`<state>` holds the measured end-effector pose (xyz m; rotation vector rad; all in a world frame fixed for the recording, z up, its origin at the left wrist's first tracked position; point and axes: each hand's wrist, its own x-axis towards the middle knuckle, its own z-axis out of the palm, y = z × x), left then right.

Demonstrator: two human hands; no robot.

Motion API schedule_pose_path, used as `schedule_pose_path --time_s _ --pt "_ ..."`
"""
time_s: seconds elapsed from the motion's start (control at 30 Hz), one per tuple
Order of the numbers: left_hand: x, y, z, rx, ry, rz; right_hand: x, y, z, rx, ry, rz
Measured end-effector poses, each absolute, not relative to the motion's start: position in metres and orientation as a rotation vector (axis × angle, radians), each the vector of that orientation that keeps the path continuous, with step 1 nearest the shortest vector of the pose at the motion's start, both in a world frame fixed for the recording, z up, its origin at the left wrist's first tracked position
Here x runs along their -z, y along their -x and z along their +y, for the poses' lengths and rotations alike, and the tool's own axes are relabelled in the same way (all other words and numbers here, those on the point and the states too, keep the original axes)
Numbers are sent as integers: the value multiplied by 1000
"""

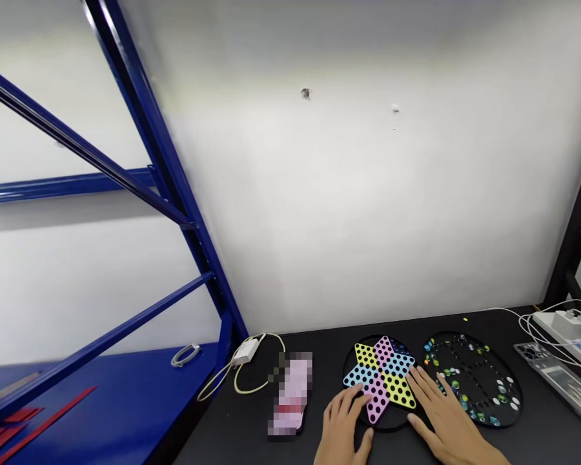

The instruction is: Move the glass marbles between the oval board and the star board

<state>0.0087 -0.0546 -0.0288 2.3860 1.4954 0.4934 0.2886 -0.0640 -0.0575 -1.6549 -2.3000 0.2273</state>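
Note:
A star-shaped Chinese checkers board (379,373) with pink, yellow and blue points and rows of black holes lies in a round black tray (392,426). My left hand (343,423) rests at the board's lower left, its fingertips touching the blue and pink points and its thumb apart. On the other side, my right hand (438,416) lies with spread, stretched fingers, the tips at the blue and yellow points. Neither hand is wrapped round anything. To the right is a second round black tray (520,403) with glass marbles (479,416) scattered around its rim.
Left of the board lies a pink blurred-out phone (291,394), with a white charger (246,351) and cable behind. A phone in a clear case (561,384) and a white power strip (574,336) are at right. A blue metal frame (174,174) stands at left.

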Motion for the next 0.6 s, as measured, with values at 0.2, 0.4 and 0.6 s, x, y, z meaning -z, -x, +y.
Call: schedule_pose_path --time_s 0.2,0.4,0.6 --pt "29 -7 -56 -509 -2402 1474 49 -320 -63 -186 1773 -2055" --pt "38 -8 -53 -537 -2428 1486 56 -379 -60 -214 2015 -1757" --pt "34 -10 -56 -550 -2397 1513 41 -379 -67 -194 1899 -1814"
